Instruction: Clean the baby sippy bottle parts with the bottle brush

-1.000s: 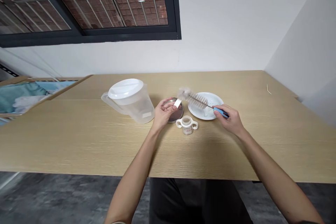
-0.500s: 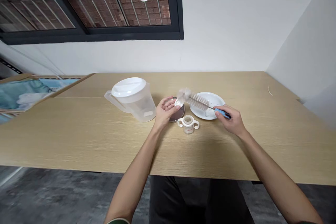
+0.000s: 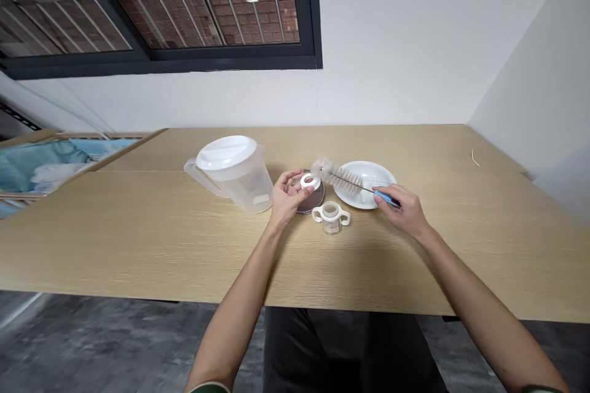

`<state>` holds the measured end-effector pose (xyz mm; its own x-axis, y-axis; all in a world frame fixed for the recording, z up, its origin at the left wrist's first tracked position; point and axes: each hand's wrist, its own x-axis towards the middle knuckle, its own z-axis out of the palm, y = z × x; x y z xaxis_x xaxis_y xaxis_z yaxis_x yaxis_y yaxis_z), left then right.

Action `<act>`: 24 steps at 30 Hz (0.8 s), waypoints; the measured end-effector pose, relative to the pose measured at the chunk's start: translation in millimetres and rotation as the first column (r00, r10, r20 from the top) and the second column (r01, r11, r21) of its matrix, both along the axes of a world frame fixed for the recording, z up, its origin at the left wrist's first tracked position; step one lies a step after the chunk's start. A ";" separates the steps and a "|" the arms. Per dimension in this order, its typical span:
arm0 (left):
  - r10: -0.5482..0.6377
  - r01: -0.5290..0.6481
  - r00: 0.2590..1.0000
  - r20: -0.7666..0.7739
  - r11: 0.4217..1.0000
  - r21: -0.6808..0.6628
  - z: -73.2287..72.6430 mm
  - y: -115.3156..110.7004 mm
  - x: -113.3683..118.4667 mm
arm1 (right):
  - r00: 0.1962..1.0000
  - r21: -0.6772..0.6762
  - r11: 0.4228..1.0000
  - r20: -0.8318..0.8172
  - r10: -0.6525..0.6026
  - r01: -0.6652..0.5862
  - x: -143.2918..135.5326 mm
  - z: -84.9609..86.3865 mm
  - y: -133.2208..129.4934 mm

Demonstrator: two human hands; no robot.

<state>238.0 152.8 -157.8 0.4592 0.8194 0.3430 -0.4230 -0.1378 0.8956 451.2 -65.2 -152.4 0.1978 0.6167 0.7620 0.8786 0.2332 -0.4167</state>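
Note:
A white ring-shaped bottle collar (image 3: 310, 182) is pinched in the fingers of my left hand (image 3: 286, 198), its round opening facing up toward me. My right hand (image 3: 404, 209) grips the blue handle of a bottle brush (image 3: 345, 180). The brush's white bristles point left, with the tip just right of the collar and slightly apart from it. Below them a small clear bottle with two white handles (image 3: 331, 218) stands upright and uncapped. Partly behind my left hand lies a round dark dish with a metallic rim (image 3: 316, 198).
A translucent lidded pitcher (image 3: 246, 184) stands left of my left hand. Behind the brush is a white bowl (image 3: 369, 167), with something indistinct inside. A wooden crib-like box with blue cloth (image 3: 50, 159) adjoins the table's left side. A thin pale strip (image 3: 474, 158) lies far right.
My left hand has turned the white collar so its opening now shows. The brush has drawn slightly away from the collar, and my right hand has shifted a little left.

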 end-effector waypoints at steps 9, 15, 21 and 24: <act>-0.013 0.012 0.999 -0.039 1.000 -0.014 -0.1 0.1 -1.3 | 1.000 -0.013 1.000 -0.028 -0.010 0.009 -1.9 2.6 -0.3; 0.022 -0.023 0.999 -0.024 0.999 -0.026 1.8 -1.9 0.6 | 0.998 0.047 0.997 -0.012 -0.061 0.061 -1.3 1.6 0.5; 0.030 -0.030 0.999 -0.022 0.999 -0.010 2.3 -1.9 0.4 | 1.000 0.011 1.000 -0.015 0.015 -0.015 -3.9 1.6 -0.1; 0.020 -0.021 1.000 -0.022 0.999 -0.035 2.7 -2.2 0.3 | 1.000 -0.006 1.000 -0.014 -0.022 0.022 -3.5 0.3 1.0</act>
